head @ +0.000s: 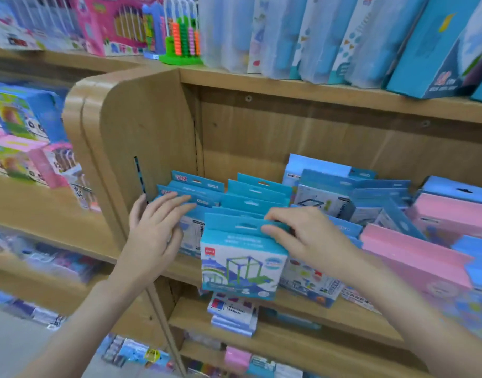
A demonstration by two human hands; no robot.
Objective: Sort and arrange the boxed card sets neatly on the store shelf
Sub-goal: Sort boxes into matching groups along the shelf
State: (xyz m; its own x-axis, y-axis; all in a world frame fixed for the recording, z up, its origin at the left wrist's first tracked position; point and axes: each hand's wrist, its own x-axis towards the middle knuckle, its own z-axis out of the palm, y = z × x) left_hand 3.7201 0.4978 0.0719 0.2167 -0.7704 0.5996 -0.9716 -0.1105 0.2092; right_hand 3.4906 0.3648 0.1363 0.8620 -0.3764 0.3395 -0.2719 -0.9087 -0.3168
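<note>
card boxes (250, 203) in rows on shelf (343, 306)

The front blue card box (241, 264) hides the lower faces of the boxes stacked behind it; of that row of blue boxes (257, 196) only the hanger tabs show. The left hand (155, 227) covers the front of the leftmost boxes, so their printing cannot be read. The right hand (305, 236) covers the near box's right top corner, and its fingertips are lost behind the tab. Both forearms run out of the bottom edge. The pink boxes (414, 257) on the right are cut off by the picture's edge. Print on every box is too blurred to read. The toys on the left shelves (24, 137) are smeared, their kind uncertain.
</note>
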